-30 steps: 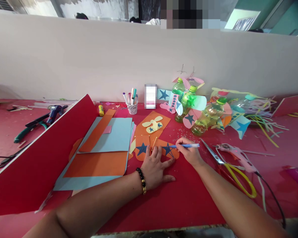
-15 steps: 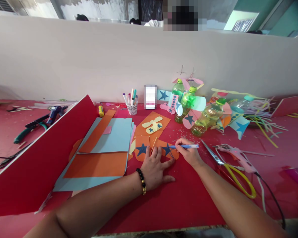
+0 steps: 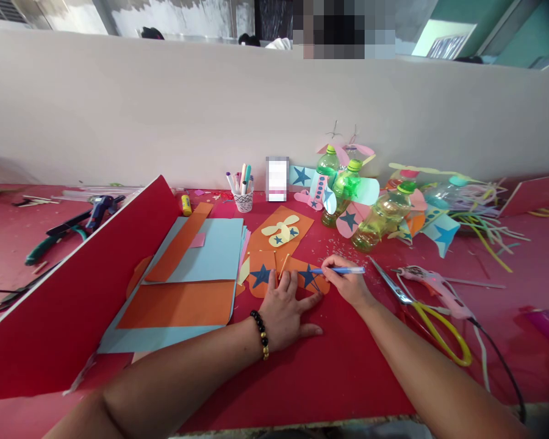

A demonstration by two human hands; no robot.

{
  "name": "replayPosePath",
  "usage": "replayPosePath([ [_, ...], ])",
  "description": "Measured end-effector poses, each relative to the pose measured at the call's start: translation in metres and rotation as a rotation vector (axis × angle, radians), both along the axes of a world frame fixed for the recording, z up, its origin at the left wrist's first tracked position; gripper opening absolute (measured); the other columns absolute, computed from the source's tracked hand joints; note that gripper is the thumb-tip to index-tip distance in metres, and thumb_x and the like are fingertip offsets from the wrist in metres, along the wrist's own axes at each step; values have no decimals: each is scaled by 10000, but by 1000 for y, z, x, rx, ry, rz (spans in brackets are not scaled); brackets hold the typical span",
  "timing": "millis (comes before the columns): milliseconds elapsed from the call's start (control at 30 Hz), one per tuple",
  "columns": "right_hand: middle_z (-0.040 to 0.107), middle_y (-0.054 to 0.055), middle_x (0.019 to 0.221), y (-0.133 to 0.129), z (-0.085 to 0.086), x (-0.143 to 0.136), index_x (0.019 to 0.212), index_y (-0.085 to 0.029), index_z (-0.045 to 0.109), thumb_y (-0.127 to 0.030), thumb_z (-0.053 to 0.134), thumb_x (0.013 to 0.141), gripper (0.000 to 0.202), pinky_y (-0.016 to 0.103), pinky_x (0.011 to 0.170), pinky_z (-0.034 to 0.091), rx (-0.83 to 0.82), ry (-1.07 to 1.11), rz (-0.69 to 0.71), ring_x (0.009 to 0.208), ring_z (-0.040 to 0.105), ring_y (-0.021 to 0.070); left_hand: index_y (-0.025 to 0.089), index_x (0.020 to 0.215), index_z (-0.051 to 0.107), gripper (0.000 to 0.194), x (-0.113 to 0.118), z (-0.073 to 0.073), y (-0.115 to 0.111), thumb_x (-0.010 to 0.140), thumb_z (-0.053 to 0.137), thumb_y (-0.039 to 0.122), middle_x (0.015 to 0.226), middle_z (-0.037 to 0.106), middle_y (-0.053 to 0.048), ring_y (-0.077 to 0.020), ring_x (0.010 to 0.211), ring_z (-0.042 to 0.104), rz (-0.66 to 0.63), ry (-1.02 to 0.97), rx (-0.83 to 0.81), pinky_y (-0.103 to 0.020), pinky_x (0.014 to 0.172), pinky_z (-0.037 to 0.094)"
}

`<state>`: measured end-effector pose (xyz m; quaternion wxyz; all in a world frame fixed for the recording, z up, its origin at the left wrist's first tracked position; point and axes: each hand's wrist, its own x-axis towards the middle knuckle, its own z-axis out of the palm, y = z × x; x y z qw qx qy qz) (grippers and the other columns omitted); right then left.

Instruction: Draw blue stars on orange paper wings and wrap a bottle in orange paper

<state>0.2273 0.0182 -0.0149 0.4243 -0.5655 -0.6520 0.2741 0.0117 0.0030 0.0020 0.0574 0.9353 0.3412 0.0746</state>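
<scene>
1. Right grip: in my head view, the right hand [image 3: 345, 283] is clamped on the blue pen [image 3: 348, 270], thumb and fingertips pinching its barrel. I judge the close pinch serves control over small strokes.
2. Left grip: the left hand [image 3: 286, 311] lies palm down, fingers spread apart, clamped on nothing. Its fingertips rest on the orange cut-out [image 3: 257, 261], probably pinning it against the pen's drag.
3. Pen location: over the cut-out's right part, tip at the right star [image 3: 308, 275], whose lower points are only partly filled. Tip contact is too fine for me to tell.
4. Pen axis: nearly level across my view. Tip points left, toward the left star [image 3: 260, 278]; tail extends past the right hand toward the scissors [image 3: 403, 294].
5. Cut-out: flat on the desk [image 3: 329, 378], long axis left to right. One piece or two, I cannot tell; the left hand covers part of the middle.
6. Scissors and glue gun [image 3: 432, 282] lie at right, paper stack [image 3: 215, 256] at left; presumably parked within reach.
</scene>
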Motion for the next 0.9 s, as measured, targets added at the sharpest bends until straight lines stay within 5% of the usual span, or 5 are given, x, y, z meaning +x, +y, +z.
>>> replayPosePath([
  [900, 577, -2, 680, 2, -5, 1, 756, -210, 558, -328, 527, 863, 162, 259, 606, 437, 11, 14, -30, 638, 545, 154, 427, 1373, 435, 697, 0, -4, 0, 787, 346, 793, 1406, 395, -136, -391, 1293, 306, 3, -6, 13, -654, 1033, 139],
])
